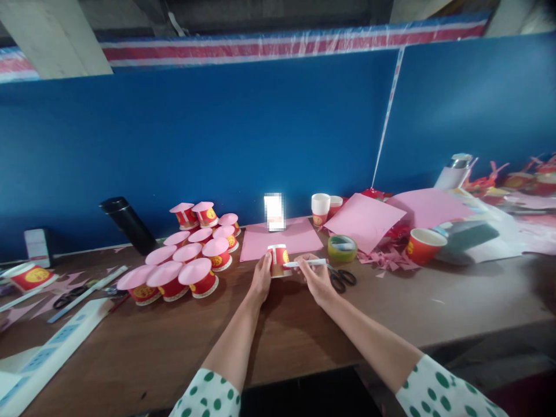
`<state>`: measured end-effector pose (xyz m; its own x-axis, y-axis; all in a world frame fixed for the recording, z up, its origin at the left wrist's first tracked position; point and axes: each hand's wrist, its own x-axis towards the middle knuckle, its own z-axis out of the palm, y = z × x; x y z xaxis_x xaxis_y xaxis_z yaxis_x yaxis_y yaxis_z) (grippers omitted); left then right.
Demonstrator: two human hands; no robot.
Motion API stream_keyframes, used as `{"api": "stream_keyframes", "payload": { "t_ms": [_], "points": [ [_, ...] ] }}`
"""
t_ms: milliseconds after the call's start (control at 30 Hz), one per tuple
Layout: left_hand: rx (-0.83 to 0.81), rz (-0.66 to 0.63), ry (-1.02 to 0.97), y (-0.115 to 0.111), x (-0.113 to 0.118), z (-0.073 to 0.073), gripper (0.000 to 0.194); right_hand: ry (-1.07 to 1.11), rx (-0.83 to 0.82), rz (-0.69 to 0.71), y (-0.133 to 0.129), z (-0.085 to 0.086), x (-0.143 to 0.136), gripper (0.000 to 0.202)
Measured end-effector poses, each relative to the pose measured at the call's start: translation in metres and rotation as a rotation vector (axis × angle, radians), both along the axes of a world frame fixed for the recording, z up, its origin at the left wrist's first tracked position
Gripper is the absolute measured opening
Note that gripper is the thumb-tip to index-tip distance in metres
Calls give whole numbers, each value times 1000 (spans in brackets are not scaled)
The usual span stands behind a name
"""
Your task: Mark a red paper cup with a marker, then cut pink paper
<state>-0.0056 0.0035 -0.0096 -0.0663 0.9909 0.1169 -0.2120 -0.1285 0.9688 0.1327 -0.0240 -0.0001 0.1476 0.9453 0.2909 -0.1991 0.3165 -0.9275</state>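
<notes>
Near the middle of the table, my left hand [261, 279] is closed around the left side of a red paper cup [278, 260] with a yellow emblem, turned upside down. My right hand [316, 280] pinches a white pen [309, 263], held nearly level, its tip at the cup's right side. Whether the tip touches the cup I cannot tell. Behind the cup lies pink paper [256, 240]. A pair of black-handled scissors [343, 280] and a roll of yellow-green tape [342, 248] lie just right of my right hand.
To the left stand several upturned red cups [202, 284] topped with pink paper discs. A black bottle [130, 225] leans behind them. White cups [320, 207], pink sheets [367, 220], paper scraps [388, 260] and another red cup [423, 246] are at right. A blue partition [243, 127] rises behind.
</notes>
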Motion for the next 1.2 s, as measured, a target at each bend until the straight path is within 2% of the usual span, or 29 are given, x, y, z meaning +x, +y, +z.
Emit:
{"api": "stream_keyframes", "payload": {
  "t_ms": [100, 367, 867, 1200],
  "points": [
    [42, -41, 13, 1, -1, -2, 44, 8, 7, 2, 0, 1, 0, 24],
    [47, -33, 34, 4, -2, -6, 44, -21, -4, -5, 3, -5, 0, 27],
    [30, -52, 34, 1, -1, -2, 46, -27, 8, 17, 0, -1, 0, 27],
    [14, -50, 11, 1, 0, -3, 43, -108, 60, 19, 3, -8, 1, 27]
  ]
}}
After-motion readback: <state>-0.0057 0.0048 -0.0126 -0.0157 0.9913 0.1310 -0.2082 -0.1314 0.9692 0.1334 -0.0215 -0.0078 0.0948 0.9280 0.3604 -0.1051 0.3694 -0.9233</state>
